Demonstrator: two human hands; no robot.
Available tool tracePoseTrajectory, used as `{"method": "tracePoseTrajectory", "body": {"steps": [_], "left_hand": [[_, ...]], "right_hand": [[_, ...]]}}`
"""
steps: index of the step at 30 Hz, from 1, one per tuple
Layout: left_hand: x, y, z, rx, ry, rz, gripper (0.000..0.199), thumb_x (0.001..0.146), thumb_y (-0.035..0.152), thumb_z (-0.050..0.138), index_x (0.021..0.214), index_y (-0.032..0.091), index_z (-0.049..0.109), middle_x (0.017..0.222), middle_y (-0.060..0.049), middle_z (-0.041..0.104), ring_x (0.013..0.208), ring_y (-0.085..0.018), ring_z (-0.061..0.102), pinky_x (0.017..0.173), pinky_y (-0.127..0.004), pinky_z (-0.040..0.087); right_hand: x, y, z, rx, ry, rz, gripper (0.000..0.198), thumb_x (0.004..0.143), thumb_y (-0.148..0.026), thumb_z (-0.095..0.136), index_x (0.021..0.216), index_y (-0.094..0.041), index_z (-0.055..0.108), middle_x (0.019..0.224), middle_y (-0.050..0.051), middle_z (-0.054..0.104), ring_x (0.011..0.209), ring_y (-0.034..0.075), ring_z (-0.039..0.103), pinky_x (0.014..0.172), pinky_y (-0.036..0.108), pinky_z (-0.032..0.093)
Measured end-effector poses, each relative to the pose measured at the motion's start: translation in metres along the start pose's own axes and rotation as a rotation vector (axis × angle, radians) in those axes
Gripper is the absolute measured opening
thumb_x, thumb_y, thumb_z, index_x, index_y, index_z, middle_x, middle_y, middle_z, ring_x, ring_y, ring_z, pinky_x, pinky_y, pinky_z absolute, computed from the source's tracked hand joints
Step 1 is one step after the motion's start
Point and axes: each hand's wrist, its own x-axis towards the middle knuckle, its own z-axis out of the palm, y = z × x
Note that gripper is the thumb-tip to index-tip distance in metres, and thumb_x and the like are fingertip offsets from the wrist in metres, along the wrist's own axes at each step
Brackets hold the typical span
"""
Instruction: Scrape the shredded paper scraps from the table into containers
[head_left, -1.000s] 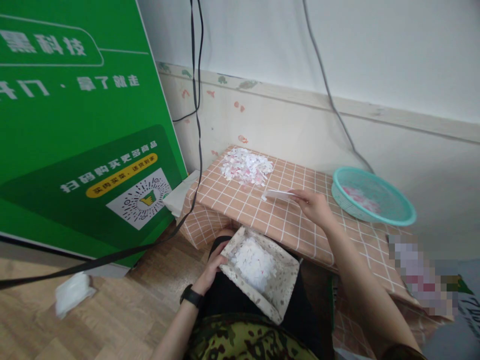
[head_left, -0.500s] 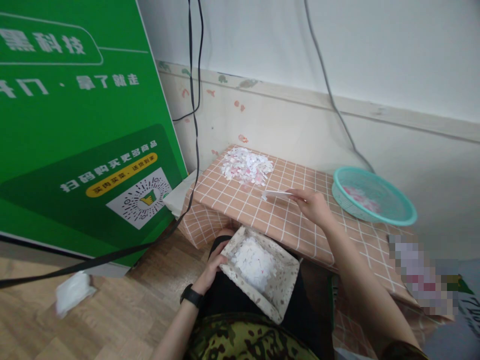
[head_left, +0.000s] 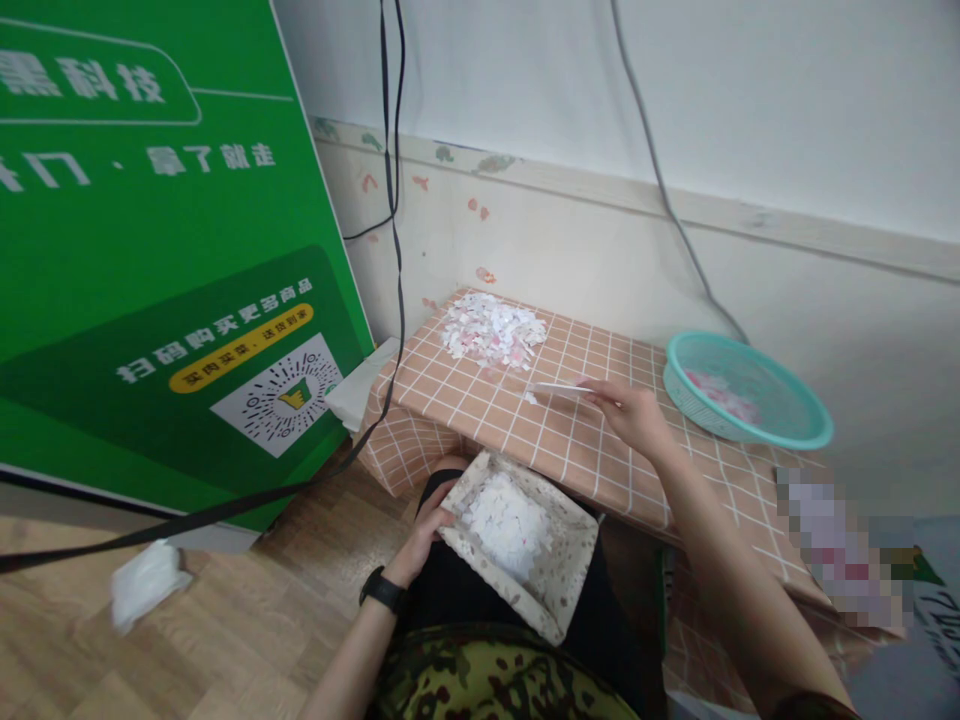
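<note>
My left hand point(head_left: 429, 530) is closed on the left rim of a pale patterned box point(head_left: 566, 590), which sits tilted on my lap. White paper scraps point(head_left: 506, 525) lie heaped inside it. Over the table, my right hand point(head_left: 626, 408) pinches a slim white stick-like tool point(head_left: 562, 388) that points left; its exact kind does not show. By the tool's tip is a small white scrap point(head_left: 531, 398); whether they touch I cannot tell. Beyond it, a pile of white and pinkish paper scraps point(head_left: 495, 330) is spread on the checked tablecloth point(head_left: 480, 410).
A turquoise plastic basket point(head_left: 780, 400) with pink and white scraps stands at the table's right. A black cable point(head_left: 394, 330) hangs down past the left table corner, beside a green cabinet point(head_left: 187, 230). On the wooden floor lies a white packet point(head_left: 150, 585).
My right hand has shifted slightly right with the slim tool, whose tip has moved a little away from the small scrap's left side. The left hand and the box stay put.
</note>
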Motion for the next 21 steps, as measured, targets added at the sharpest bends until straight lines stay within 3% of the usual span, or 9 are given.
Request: {"method": "tracePoseTrajectory", "body": {"steps": [8, 21], "left_hand": [[-0.0010, 0.0059, 0.0051, -0.043, 0.055, -0.004, 0.056, 0.070, 0.029, 0.055, 0.126, 0.023, 0.057, 0.100, -0.005, 0.067, 0.089, -0.027, 0.057, 0.075, -0.035, 0.043], [-0.0015, 0.0097, 0.0058, -0.025, 0.051, -0.002, 0.057, 0.069, 0.029, 0.054, 0.126, 0.023, 0.057, 0.104, -0.006, 0.066, 0.093, -0.028, 0.057, 0.076, -0.035, 0.044]], "right_hand": [[-0.0052, -0.0035, -0.0034, 0.052, -0.012, 0.010, 0.024, 0.089, -0.028, 0.054, 0.106, -0.024, 0.071, 0.109, 0.005, 0.071, 0.093, 0.024, 0.069, 0.078, 0.033, 0.054], [-0.0052, -0.0034, -0.0110, 0.080, -0.087, -0.002, 0.026, 0.090, -0.032, 0.052, 0.110, -0.026, 0.069, 0.115, 0.004, 0.068, 0.102, 0.024, 0.066, 0.084, 0.035, 0.054]]}}
